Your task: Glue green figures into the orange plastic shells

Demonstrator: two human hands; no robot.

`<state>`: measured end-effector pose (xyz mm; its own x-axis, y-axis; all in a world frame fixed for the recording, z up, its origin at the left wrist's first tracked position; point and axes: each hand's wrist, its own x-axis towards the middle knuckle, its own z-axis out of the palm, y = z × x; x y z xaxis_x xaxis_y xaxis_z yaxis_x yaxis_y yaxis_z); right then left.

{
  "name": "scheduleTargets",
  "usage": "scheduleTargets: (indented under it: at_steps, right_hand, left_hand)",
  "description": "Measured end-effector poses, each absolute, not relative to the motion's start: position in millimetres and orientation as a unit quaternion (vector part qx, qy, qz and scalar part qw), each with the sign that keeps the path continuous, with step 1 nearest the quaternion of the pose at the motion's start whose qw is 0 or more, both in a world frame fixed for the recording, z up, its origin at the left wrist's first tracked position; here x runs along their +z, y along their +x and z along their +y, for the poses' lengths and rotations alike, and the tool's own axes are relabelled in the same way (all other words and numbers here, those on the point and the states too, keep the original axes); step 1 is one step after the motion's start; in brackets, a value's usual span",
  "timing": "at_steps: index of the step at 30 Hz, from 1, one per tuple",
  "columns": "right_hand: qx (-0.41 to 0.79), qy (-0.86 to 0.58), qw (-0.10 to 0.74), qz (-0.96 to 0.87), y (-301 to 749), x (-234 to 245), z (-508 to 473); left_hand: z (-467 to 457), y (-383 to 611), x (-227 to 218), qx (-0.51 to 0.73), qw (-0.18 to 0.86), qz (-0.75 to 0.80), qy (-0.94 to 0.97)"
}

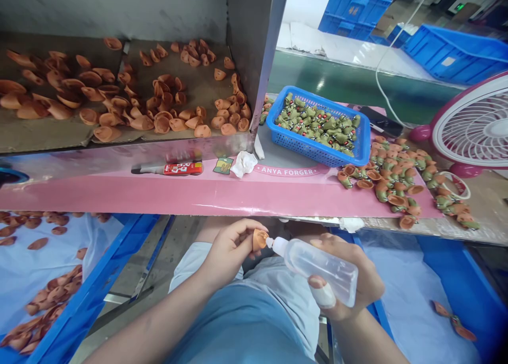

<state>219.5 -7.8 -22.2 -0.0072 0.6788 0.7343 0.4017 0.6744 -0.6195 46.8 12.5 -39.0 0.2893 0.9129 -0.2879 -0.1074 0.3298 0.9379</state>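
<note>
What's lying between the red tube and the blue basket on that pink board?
In the head view, a small green card and a crumpled white tissue lie between the red tube and the blue basket.

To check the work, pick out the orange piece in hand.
The hollow orange piece pinched in the left hand; the others all lie loose.

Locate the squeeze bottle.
Low centre of the head view: the clear plastic squeeze bottle sits in the right hand, its nozzle at the orange moulded piece held in the left hand.
</note>
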Motion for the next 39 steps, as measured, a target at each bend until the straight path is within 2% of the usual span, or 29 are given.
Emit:
scheduleTargets:
  at_steps: [18,39]
  right_hand:
    - [0.138,-0.379,0.596,-0.695,221,-22,-8]
    - [0.086,-0.374,0.586,-0.714,218,-13,-9]
  left_hand:
    - [11,46,-40,0.380,0.667,0.464,0.442]
    - [12,46,-43,0.397,0.650,0.472,0.443]
